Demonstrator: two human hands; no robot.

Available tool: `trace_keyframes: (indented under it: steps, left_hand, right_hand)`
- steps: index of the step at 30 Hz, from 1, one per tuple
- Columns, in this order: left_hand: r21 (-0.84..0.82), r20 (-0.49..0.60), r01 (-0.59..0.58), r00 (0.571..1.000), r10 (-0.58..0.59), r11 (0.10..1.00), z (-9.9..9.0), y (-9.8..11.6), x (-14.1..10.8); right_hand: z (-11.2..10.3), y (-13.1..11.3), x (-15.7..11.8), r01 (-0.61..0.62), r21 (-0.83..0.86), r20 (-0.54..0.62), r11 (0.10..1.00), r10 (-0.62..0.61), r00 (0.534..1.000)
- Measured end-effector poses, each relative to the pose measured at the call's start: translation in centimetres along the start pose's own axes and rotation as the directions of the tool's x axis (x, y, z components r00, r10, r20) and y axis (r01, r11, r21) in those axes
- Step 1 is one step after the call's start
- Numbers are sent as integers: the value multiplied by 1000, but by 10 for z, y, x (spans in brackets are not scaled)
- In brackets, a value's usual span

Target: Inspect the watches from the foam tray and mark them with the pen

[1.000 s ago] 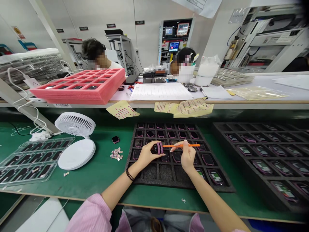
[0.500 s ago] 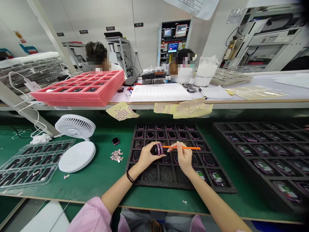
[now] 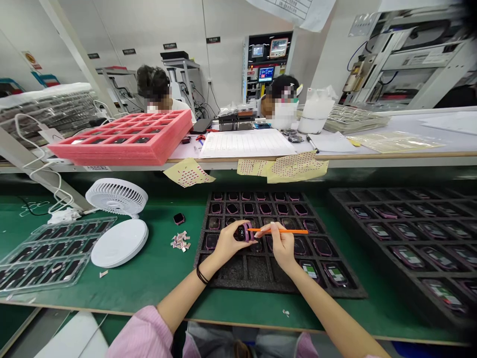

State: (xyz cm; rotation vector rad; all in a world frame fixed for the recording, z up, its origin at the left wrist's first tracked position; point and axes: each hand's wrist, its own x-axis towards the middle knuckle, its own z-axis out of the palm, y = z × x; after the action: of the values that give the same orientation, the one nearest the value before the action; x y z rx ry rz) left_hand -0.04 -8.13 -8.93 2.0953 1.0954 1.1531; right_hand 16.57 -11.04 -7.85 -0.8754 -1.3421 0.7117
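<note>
My left hand (image 3: 229, 241) grips a small purple-framed watch case (image 3: 246, 232) by its edges, with a dark lit face turned to the left. My right hand (image 3: 283, 242) pinches a thin orange stick (image 3: 294, 231), whose left tip touches or nearly touches the watch case's side. Both hands are above a black foam tray (image 3: 257, 281) whose compartments hold several purple-framed watch cases. Some front compartments hold no case. One more dark watch case (image 3: 179, 218) lies on the green mat, behind a small pile of pale pieces (image 3: 181, 241).
A white fan (image 3: 119, 242) and clear plastic trays (image 3: 48, 251) stand at the left. Another black foam tray (image 3: 380, 258) is at the right. On the raised shelf are a pink foam tray (image 3: 160, 146) and papers (image 3: 248, 143). Two people sit behind it.
The orange stick's tip has shifted slightly left and lower against the watch case, with my right hand. The person at the back left has moved slightly right.
</note>
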Motion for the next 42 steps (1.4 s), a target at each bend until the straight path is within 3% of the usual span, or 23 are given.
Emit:
trace_keyframes:
  steps: [10, 15, 23, 42]
  left_hand:
    - [54, -28, -10, 1000, 12, 998, 2, -5, -1]
    - [62, -31, -7, 999, 9, 998, 1, -4, 1]
    - [37, 1, -19, 1000, 19, 999, 5, 2, 1]
    - [34, -13, 40, 999, -40, 999, 3, 0, -1]
  right_hand:
    - [0, 4, 1, 41, -113, 56, 993, -35, 998]
    - [1, 3, 2, 18, -76, 54, 997, -14, 998]
    - [0, -3, 4, -47, 41, -60, 998, 50, 997]
    - [1, 1, 3, -34, -28, -9, 999, 34, 999]
